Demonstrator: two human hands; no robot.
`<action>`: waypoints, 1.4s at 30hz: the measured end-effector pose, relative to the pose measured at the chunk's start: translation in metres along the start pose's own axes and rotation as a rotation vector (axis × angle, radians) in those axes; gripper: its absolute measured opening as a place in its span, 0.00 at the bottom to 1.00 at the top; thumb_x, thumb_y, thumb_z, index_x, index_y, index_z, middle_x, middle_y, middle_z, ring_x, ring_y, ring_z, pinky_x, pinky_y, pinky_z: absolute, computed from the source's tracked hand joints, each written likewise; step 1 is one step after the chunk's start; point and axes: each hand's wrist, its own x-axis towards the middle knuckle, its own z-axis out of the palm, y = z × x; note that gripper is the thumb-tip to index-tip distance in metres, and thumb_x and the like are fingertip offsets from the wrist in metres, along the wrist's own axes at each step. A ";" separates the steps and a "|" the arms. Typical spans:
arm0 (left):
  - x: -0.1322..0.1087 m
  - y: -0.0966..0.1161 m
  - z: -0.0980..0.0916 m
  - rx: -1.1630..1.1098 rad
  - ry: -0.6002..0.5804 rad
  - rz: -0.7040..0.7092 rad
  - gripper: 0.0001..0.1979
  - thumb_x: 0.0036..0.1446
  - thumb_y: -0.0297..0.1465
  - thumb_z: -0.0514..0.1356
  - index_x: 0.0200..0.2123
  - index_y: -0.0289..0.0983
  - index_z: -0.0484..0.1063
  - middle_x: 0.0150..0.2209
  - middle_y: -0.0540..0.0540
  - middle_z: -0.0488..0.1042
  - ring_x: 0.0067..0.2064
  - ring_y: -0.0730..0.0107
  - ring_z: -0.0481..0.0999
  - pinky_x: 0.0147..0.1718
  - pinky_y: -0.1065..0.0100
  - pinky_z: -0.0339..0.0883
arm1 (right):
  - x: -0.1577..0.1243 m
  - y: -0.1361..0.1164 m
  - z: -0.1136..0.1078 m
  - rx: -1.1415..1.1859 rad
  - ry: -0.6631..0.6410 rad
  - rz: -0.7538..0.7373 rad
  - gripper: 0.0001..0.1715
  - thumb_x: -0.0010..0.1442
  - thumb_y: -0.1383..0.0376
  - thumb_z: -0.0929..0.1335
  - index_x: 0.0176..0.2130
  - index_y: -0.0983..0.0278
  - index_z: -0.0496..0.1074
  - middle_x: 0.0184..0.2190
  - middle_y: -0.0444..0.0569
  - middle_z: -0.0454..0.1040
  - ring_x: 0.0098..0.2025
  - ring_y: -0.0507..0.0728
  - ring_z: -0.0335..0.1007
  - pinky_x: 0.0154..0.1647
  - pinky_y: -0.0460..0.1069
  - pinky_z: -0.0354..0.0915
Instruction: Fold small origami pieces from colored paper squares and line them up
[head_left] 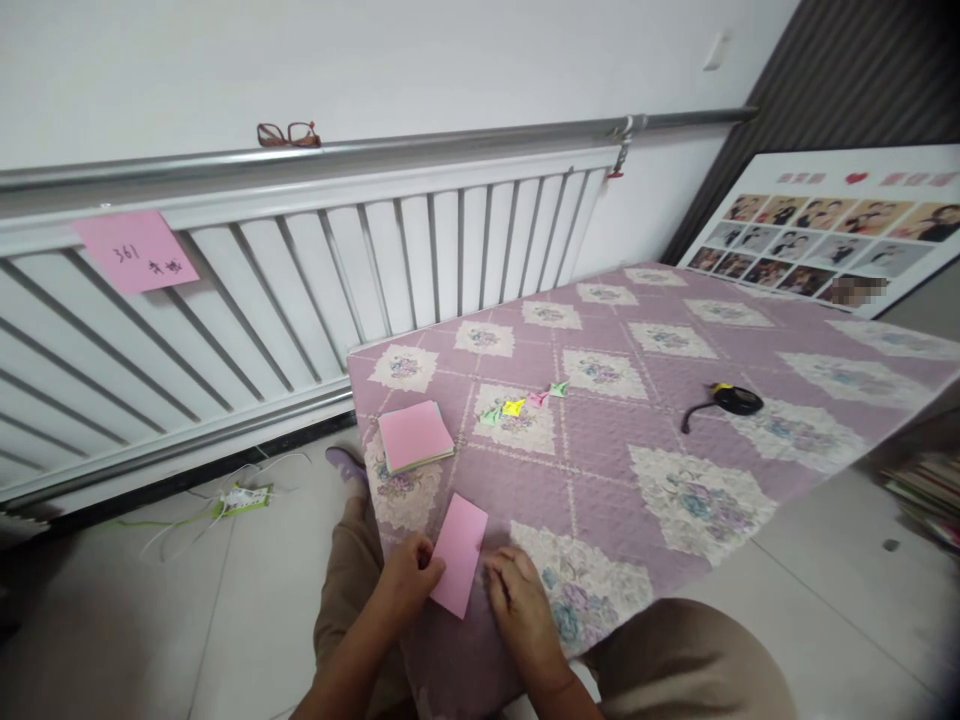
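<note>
Hands apart, pink paper between them: left hand pinches its edge, right hand curled just beside, can't tell if touching; paper stack ahead of left hand, note reading "361" plus unclear characters farther left on white radiator, purple floral cloth beneath both

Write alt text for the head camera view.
A person's left hand touches a pink paper rectangle on a flowered purple cloth, the right hand close beside it. Beyond lie a paper stack and four small paper pieces, near a white radiator.
</note>
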 end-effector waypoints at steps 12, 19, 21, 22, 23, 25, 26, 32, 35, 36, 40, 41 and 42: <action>-0.040 -0.010 0.025 -0.629 -0.071 -0.220 0.14 0.55 0.30 0.58 0.44 0.35 0.59 0.27 0.51 0.70 0.24 0.73 0.70 0.20 0.74 0.63 | -0.005 -0.004 0.002 -0.134 -0.150 -0.137 0.15 0.58 0.72 0.62 0.42 0.62 0.74 0.39 0.49 0.73 0.41 0.57 0.67 0.44 0.51 0.65; -0.056 -0.016 0.009 -0.150 0.078 0.064 0.18 0.57 0.26 0.49 0.51 0.37 0.64 0.42 0.44 0.73 0.43 0.64 0.74 0.44 0.63 0.68 | -0.019 0.016 -0.013 -0.123 -0.149 -0.106 0.15 0.61 0.70 0.61 0.41 0.60 0.75 0.38 0.47 0.74 0.41 0.57 0.68 0.44 0.51 0.64; -0.060 -0.017 0.008 0.060 0.127 0.237 0.22 0.53 0.23 0.50 0.51 0.39 0.66 0.49 0.42 0.70 0.52 0.61 0.68 0.53 0.60 0.61 | -0.023 0.020 -0.017 -0.120 -0.151 -0.082 0.16 0.61 0.70 0.61 0.41 0.59 0.75 0.39 0.47 0.75 0.41 0.57 0.68 0.43 0.51 0.65; -0.061 -0.017 0.010 0.141 0.118 0.297 0.23 0.52 0.22 0.51 0.52 0.40 0.66 0.51 0.42 0.69 0.53 0.60 0.67 0.54 0.59 0.60 | -0.024 0.021 -0.018 -0.119 -0.153 -0.073 0.16 0.61 0.70 0.61 0.41 0.59 0.75 0.38 0.47 0.75 0.41 0.57 0.69 0.43 0.51 0.65; -0.062 -0.015 0.013 0.210 0.098 0.342 0.25 0.51 0.21 0.51 0.53 0.41 0.66 0.52 0.42 0.68 0.54 0.58 0.66 0.54 0.58 0.60 | -0.025 0.021 -0.019 -0.119 -0.155 -0.071 0.16 0.61 0.70 0.61 0.41 0.59 0.75 0.38 0.47 0.75 0.41 0.57 0.69 0.43 0.51 0.65; -0.061 -0.010 0.019 0.313 0.076 0.407 0.25 0.50 0.21 0.53 0.52 0.42 0.68 0.51 0.42 0.68 0.52 0.57 0.66 0.53 0.56 0.60 | -0.025 0.021 -0.020 -0.123 -0.152 -0.087 0.15 0.60 0.70 0.61 0.40 0.59 0.75 0.38 0.47 0.75 0.41 0.57 0.69 0.43 0.51 0.65; -0.060 -0.007 0.022 0.348 0.082 0.430 0.24 0.51 0.21 0.53 0.52 0.42 0.68 0.51 0.42 0.69 0.52 0.56 0.66 0.53 0.55 0.60 | -0.025 0.020 -0.020 -0.128 -0.146 -0.098 0.15 0.60 0.71 0.61 0.40 0.59 0.75 0.38 0.47 0.75 0.41 0.57 0.69 0.43 0.51 0.65; -0.046 0.001 0.032 0.415 0.077 0.483 0.12 0.60 0.25 0.53 0.40 0.43 0.74 0.43 0.45 0.73 0.45 0.59 0.68 0.46 0.58 0.59 | -0.023 0.018 -0.021 -0.156 -0.138 -0.105 0.15 0.56 0.74 0.63 0.37 0.58 0.74 0.36 0.47 0.75 0.39 0.56 0.69 0.41 0.52 0.64; -0.043 -0.001 0.032 0.398 0.080 0.442 0.11 0.58 0.24 0.55 0.37 0.43 0.75 0.41 0.46 0.74 0.44 0.59 0.69 0.45 0.58 0.58 | -0.022 0.015 -0.025 -0.172 -0.166 -0.084 0.15 0.54 0.75 0.63 0.36 0.59 0.74 0.37 0.47 0.74 0.40 0.57 0.68 0.43 0.53 0.62; -0.043 -0.001 0.032 0.384 0.088 0.427 0.11 0.57 0.24 0.56 0.37 0.44 0.75 0.41 0.46 0.74 0.44 0.59 0.69 0.45 0.58 0.58 | -0.021 0.014 -0.026 -0.173 -0.178 -0.082 0.15 0.54 0.75 0.64 0.36 0.59 0.74 0.37 0.48 0.74 0.41 0.58 0.68 0.43 0.54 0.62; -0.043 0.000 0.032 0.332 0.109 0.358 0.11 0.53 0.23 0.57 0.35 0.43 0.76 0.40 0.47 0.74 0.45 0.59 0.69 0.46 0.58 0.57 | -0.017 0.009 -0.033 -0.175 -0.230 -0.064 0.14 0.53 0.74 0.64 0.36 0.58 0.74 0.38 0.47 0.73 0.41 0.58 0.67 0.43 0.54 0.62; -0.042 0.000 0.032 0.324 0.116 0.335 0.10 0.54 0.24 0.58 0.35 0.43 0.76 0.40 0.46 0.74 0.45 0.59 0.69 0.46 0.58 0.57 | -0.016 0.008 -0.034 -0.179 -0.242 -0.055 0.15 0.53 0.74 0.65 0.36 0.58 0.74 0.38 0.47 0.73 0.42 0.58 0.67 0.43 0.54 0.61; -0.042 0.001 0.033 0.322 0.121 0.313 0.09 0.54 0.24 0.58 0.34 0.42 0.76 0.39 0.46 0.73 0.44 0.59 0.69 0.46 0.58 0.57 | -0.015 0.007 -0.035 -0.182 -0.253 -0.048 0.15 0.53 0.74 0.65 0.36 0.57 0.73 0.39 0.46 0.73 0.42 0.58 0.67 0.44 0.54 0.61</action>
